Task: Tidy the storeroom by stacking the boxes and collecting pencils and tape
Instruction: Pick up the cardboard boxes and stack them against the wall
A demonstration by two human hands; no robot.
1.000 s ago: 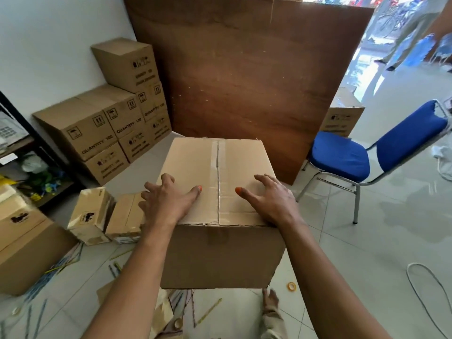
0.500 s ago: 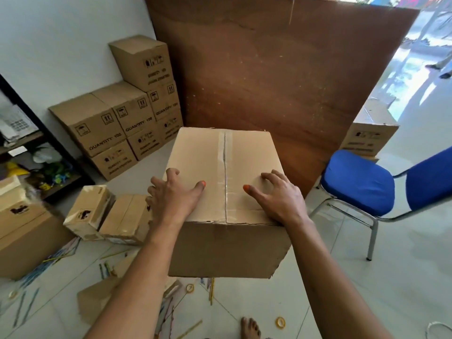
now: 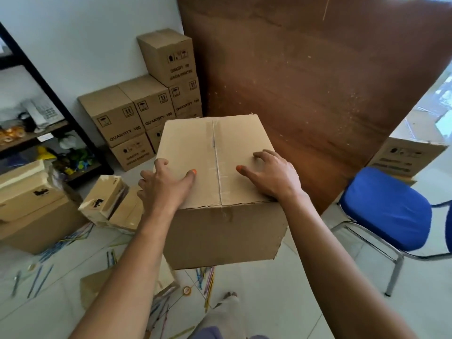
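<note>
while the box (image 3: 215,167) hangs above the pencil-strewn floor (image 3: 256,302), the left hand (image 3: 166,187) and right hand (image 3: 271,177) lie spread on its lid, fingers over the edges, likely steadying it toward the stack (image 3: 146,106).

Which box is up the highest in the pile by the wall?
The single box topping the stack beside the brown board; nothing rests on it, unlike the boxes below.

Bare floor (image 3: 281,302) opens to the right; pencils (image 3: 208,280) and small boxes (image 3: 105,199) crowd the left, stacked boxes (image 3: 146,106) and a wooden board (image 3: 305,81) block ahead.
</note>
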